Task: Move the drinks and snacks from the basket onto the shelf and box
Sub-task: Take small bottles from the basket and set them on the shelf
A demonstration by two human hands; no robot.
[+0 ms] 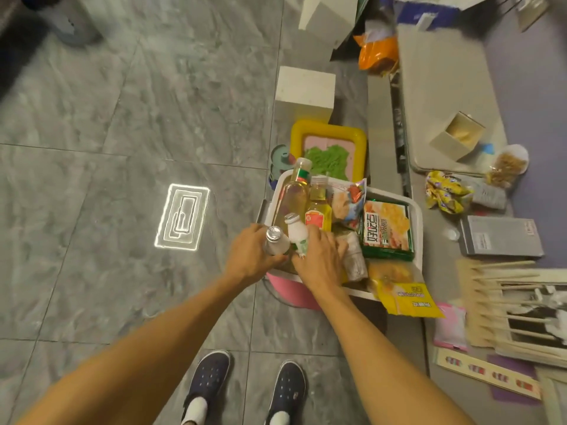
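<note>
A white-and-pink basket (417,210) stands on the floor, packed with drinks and snacks. My left hand (250,256) grips a small bottle with a silver foil cap (275,239) at the basket's near left corner. Beside it, my right hand (319,259) holds a small white milk bottle with a green label (297,233). Behind them stand a tall pale-yellow bottle (294,194) and a shorter yellow bottle with a red label (319,207). A green snack box (386,228), a pale snack bag (348,199) and a yellow packet (405,299) fill the right side.
A yellow tray with green stuff (329,148) and a white block (305,90) lie beyond the basket. To the right, a low grey surface (445,87) holds an open carton (458,134), snack bags (446,191), a grey box (501,236) and wooden sticks (506,289). Grey floor tiles spread left.
</note>
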